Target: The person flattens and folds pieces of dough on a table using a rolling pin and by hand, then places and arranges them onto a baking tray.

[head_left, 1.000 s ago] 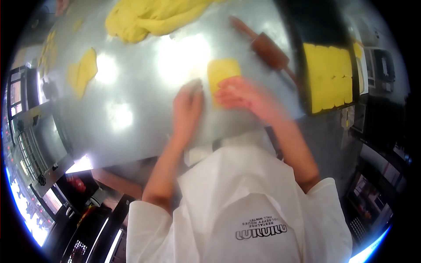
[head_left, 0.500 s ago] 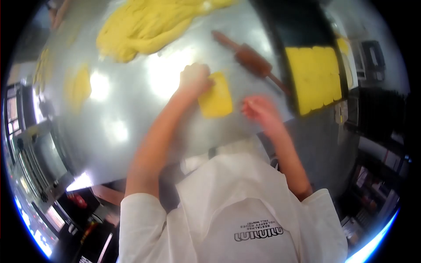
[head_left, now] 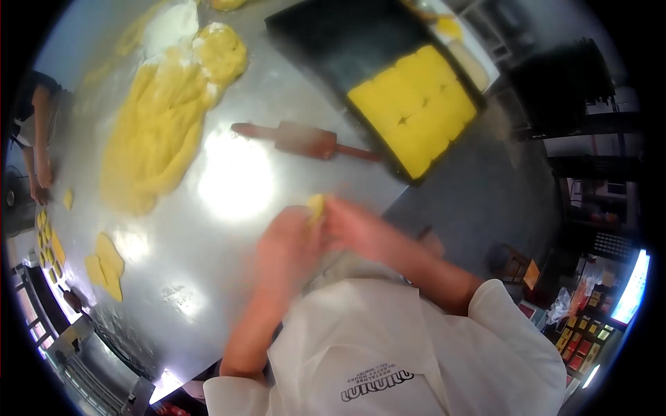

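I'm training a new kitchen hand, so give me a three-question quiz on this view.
1. Which tool lies between the large dough mass and the black tray?
2. True or false: the left hand and right hand are both at a small yellow piece.
3. The yellow slabs in the tray lie: a) stacked in one pile; b) side by side.
Key: 1. rolling pin; 2. true; 3. b.

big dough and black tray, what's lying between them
The rolling pin, on the bare metal table between big dough and tray, as the head view shows.
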Demonstrator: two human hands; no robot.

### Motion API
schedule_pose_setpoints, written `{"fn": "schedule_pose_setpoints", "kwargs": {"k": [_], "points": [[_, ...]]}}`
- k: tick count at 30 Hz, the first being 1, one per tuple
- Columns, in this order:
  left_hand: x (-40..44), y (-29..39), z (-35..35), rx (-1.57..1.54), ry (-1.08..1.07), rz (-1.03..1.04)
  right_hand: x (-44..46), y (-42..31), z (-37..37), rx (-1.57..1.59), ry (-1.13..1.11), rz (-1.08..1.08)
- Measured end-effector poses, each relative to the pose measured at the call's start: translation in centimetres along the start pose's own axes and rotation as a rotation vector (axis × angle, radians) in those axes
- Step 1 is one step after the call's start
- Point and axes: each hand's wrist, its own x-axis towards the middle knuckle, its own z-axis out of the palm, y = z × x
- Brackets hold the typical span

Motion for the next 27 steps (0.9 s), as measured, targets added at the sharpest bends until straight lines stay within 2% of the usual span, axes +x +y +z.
{"fn": "schedule_pose_setpoints", "kwargs": {"k": [2,5,7,9,12,14,15,16,18,21,23,25,27], "points": [[0.2,0.4,2.2,0.011,0.104,0.252,0.1,-0.4,-0.2,0.188,-0.074,-0.068],[1.7,2.5,3.9,0.095,0.092,0.332,-1.9,-3.7,1.3,0.119,-0.006,-0.233],[3.3,3.7,3.6,0.014,0.169,0.397,-2.7,-5.2,1.6,-0.053,0.08,-0.445],[4.9,4.0,2.4,-0.078,0.185,0.422,-2.1,-6.9,0.1,0.099,0.058,-0.405],[8.1,2.7,2.0,-0.24,0.238,0.156,-2.3,-10.3,-1.3,0.231,-0.07,-0.368],[11.8,3.0,2.6,-0.664,0.111,-0.223,-2.1,-12.6,-2.3,0.223,-0.088,-0.338],[13.7,1.2,3.6,-0.81,-0.01,-0.306,-1.8,-13.6,-2.9,0.214,-0.106,-0.345],[15.9,0.7,4.1,-1.046,-0.156,-0.552,-1.5,-14.6,-3.5,0.204,-0.127,-0.353],[19.9,-1.5,5.7,-1.361,-0.458,-0.774,-1.1,-16.9,-4.4,0.173,-0.148,-0.385],[23.6,1.2,6.9,-1.385,-0.423,-0.705,-0.4,-20.4,-5.5,0.102,-0.098,-0.399],[26.7,0.6,7.4,-1.031,-0.361,-0.554,0.9,-22.2,-6.5,0.029,-0.044,-0.476],[29.4,1.3,7.4,-0.604,-0.283,-0.419,2.7,-24.0,-8.3,-0.313,0.14,-0.499],[31.6,2.0,7.9,-0.594,-0.237,-0.237,5.4,-25.3,-10.3,-0.545,0.27,-0.546]]}}
